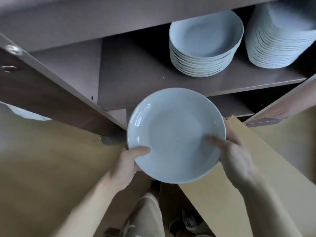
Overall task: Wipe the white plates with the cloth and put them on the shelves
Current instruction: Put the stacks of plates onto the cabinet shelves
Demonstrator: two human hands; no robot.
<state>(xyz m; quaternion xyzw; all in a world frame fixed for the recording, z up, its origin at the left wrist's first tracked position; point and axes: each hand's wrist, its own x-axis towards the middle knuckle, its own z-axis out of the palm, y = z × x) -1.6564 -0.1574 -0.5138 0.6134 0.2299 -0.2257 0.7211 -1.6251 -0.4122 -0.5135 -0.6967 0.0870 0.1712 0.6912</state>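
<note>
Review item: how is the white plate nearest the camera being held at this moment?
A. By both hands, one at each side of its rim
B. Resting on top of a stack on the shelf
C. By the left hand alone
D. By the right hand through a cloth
A: the left hand and right hand each hold the plate at its rim, thumbs on top, in front of the shelf.

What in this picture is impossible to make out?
Head view: most fingers of the left hand and right hand, hidden under the held plate.
right plate stack: top blurred, side cut by frame edge.
white thing at left: mostly hidden behind the open cabinet door.
cloth: nowhere in view.
</note>
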